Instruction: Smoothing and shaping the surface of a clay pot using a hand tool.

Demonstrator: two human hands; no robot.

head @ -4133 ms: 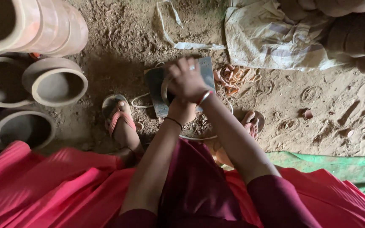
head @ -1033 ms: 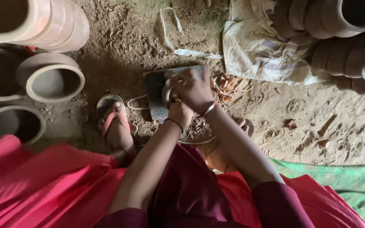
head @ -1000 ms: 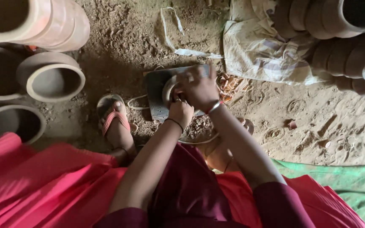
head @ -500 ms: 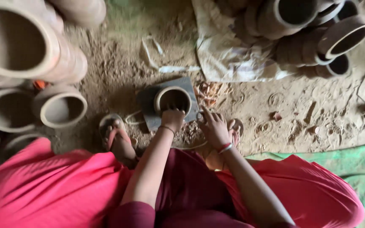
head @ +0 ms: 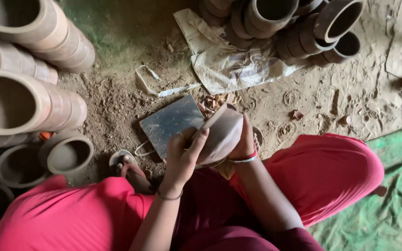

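Note:
I hold a small brown clay pot [head: 222,135] tilted on its side above my lap, with both hands on it. My left hand [head: 182,155] grips its near side, fingers spread over the wall. Behind the pot, my right hand [head: 245,142] wraps its far side, a red and silver bangle at the wrist. A dark square slab [head: 168,122] lies bare on the dirt just beyond the pot. My foot in a sandal [head: 131,167] rests left of it.
Large clay pots [head: 22,97] are stacked at the left, with open ones [head: 66,153] standing below. More pots [head: 298,23] pile at the top right on a crumpled cloth [head: 231,65]. A green mat [head: 387,204] lies at right. Red skirt fabric [head: 331,172] covers my knees.
The pot stood on the slab with my left hand at it half a second ago; now both hands have lifted it off and tipped it toward me. The camera view shifted back.

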